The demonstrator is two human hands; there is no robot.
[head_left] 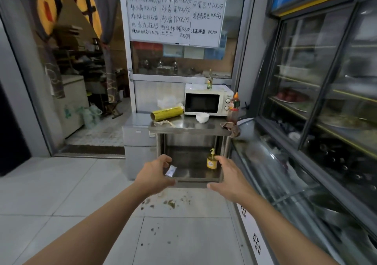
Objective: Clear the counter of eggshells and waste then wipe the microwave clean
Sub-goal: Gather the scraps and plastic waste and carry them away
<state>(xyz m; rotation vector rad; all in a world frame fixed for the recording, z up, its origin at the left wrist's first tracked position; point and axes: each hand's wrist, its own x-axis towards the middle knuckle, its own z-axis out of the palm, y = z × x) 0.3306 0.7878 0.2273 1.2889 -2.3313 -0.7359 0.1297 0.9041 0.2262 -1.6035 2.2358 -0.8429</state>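
While your left hand (156, 176) and right hand (228, 178) hang out front, fingers loosely spread and holding nothing, the counter (189, 129) stands well ahead. Its front edge is bare between crumpled waste (163, 123) and rag (230, 128); the microwave (206, 102) sits at the back.

Counter (189, 129): brushed steel, dull sheen. Microwave (208, 102): cream casing, smooth; dark glossy door. Roll (167, 113), left: shiny yellow wrap. Bowl (202, 117): white, glossy. Rag (231, 129), right: crumpled brown cloth.

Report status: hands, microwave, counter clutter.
Left hand and right hand open, empty, short of the steel counter. White microwave shut, untouched. Crumpled waste, yellow wrap roll, white bowl, brown rag on counter.
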